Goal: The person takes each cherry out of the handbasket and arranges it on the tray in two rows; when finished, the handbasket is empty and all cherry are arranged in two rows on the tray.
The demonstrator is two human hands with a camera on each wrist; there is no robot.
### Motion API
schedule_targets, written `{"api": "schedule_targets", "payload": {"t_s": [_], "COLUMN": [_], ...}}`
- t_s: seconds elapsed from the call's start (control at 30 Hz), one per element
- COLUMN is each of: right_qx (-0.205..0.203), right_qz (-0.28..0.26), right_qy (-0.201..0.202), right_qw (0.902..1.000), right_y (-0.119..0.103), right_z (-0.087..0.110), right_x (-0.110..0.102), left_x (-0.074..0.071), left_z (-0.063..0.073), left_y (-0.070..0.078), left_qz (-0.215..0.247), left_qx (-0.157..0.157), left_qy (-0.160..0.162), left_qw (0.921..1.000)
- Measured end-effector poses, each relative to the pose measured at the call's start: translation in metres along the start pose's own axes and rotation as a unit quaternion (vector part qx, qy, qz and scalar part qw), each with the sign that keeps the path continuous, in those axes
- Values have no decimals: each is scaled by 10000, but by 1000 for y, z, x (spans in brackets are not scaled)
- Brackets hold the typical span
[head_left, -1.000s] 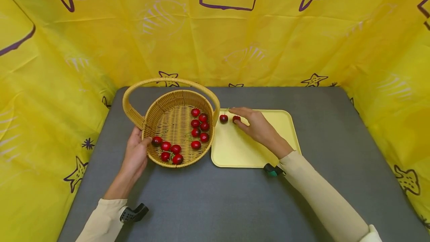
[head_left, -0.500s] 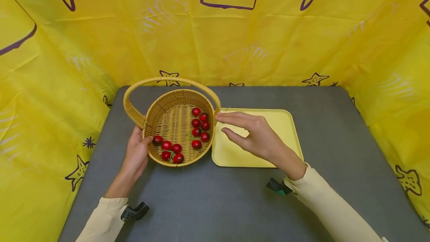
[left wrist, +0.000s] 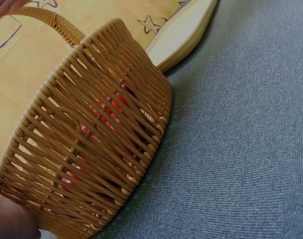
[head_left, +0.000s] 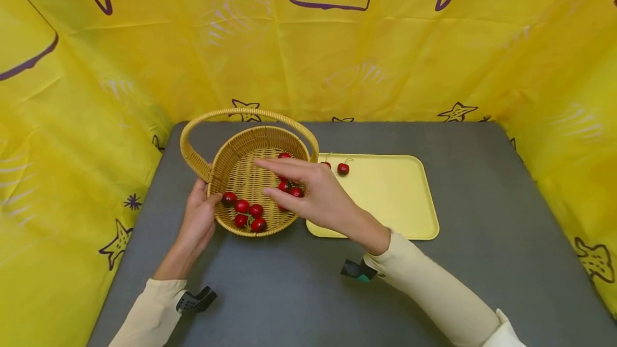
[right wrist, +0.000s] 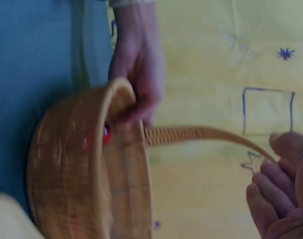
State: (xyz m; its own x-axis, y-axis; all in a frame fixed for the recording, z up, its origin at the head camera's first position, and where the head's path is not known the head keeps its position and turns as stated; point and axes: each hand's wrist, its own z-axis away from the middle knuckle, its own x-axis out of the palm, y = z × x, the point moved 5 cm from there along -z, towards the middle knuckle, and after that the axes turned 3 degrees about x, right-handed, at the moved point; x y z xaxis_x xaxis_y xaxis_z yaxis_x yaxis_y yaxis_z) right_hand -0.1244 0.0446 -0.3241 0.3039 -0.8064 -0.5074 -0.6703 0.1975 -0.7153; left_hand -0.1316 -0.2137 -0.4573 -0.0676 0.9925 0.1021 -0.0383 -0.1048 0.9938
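Left hand [head_left: 196, 217] pinches the basket [head_left: 255, 137] by its rim; right hand [head_left: 315, 191] hovers above, thumb parted from fingers

Cherries [head_left: 256, 211] lie in the basket [head_left: 260, 136] — to its right, the tray [head_left: 385, 202] bears two more cherries [head_left: 343, 168], back left.

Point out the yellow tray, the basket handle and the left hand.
Yellow tray [head_left: 392, 194]: head view, on its bare flat surface.
Basket handle [head_left: 249, 112]: head view, on top of its arch.
Left hand [head_left: 198, 217]: head view, on the middle of the hand.
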Motion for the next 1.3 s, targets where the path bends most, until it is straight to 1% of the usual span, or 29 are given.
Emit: {"api": "schedule_targets", "payload": {"t_s": [0.13, 0.27, 0.37, 0.53, 0.63, 0.77, 0.83, 1.03, 1.2, 1.3], "right_qx": [395, 895, 1150, 1390, 1541, 1803, 1888, 1947, 2229, 2246], "right_qz": [-193, -363, -260, 54, 252, 418, 549, 1025, 1117, 1137], "right_qy": [7, -84, -292, -675, -817, -909, -969, -1317, -1307, -1257], "right_qw": [9990, 9953, 9926, 9880, 9843, 9785, 9757, 9666, 9596, 9596], "right_y": [15, 33, 45, 61, 70, 80, 81, 79, 82, 83], "right_z": [-10, -17, -21, -25, -27, -33, -37, -47, -48, -49], "right_x": [27, 55, 75, 99, 108, 117, 123, 142, 149, 151], "left_x": [1, 1, 1, 0, 1, 1, 1, -1, 1, 1], "left_z": [-1, 0, 1, 1, 0, 0, 0, 2, 2, 1], "left_y": [-1, 1, 2, 2, 1, 1, 2, 3, 2, 2], "left_qz": [-10, 48, 59, 131, 182, 146, 150, 199, 275, 273], "left_qx": [-10, 2, 30, 31, 16, -38, -70, -101, -75, -33], "left_qy": [34, 19, 3, -19, -25, -2, 21, 49, -12, -37], "left_qw": [10000, 10000, 10000, 9999, 9998, 9999, 9999, 9997, 9996, 9996]}}
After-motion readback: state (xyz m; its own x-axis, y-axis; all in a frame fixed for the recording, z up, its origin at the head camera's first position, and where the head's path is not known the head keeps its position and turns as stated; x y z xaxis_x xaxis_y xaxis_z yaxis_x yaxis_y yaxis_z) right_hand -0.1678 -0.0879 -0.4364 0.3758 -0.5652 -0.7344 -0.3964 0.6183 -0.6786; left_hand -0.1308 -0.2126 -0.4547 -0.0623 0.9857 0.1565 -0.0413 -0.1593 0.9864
